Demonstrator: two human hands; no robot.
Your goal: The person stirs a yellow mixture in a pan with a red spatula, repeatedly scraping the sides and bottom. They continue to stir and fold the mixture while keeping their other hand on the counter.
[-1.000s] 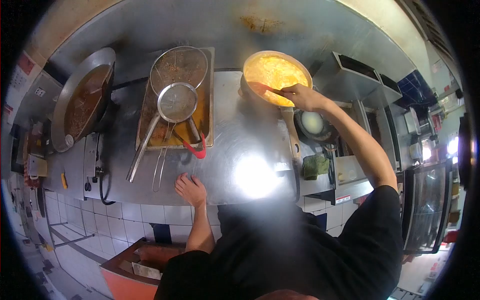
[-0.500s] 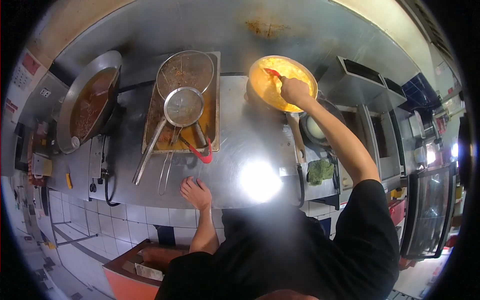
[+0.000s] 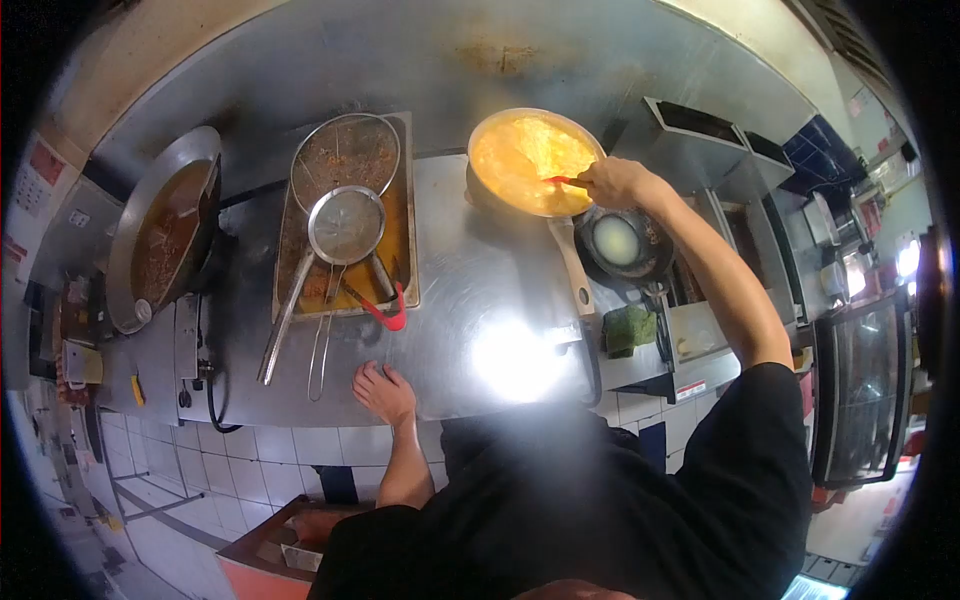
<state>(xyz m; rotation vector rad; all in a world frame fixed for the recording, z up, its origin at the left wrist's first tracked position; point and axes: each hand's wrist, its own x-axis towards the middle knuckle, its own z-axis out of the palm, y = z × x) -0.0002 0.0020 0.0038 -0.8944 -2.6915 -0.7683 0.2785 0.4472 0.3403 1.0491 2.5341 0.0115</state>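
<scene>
My right hand (image 3: pixel 620 183) is closed around a red spatula (image 3: pixel 566 181) at the right side of a round pan (image 3: pixel 480 190). The spatula's end touches the yellow, egg-like food (image 3: pixel 525 155) in the pan. Light in colour, the pan's long handle (image 3: pixel 570 265) points toward me and is not held. My left hand (image 3: pixel 385 392) rests on the steel counter (image 3: pixel 445 300) near its front edge, fingers apart and holding nothing. Just beyond it lies a curved red handle (image 3: pixel 388 312) at the corner of an oily tray (image 3: pixel 412 230).
Two strainers (image 3: pixel 347 225) lie across the tray. A large wok (image 3: pixel 125 250) of brown liquid stands at left. Right of the main pan are a small dark pan (image 3: pixel 655 255) with a pale round thing in it and a green pad (image 3: pixel 629 331).
My right hand has moved from over the food to the pan's right rim, bringing the spatula toward me. The camera view has shifted slightly; my left hand stays on the counter.
</scene>
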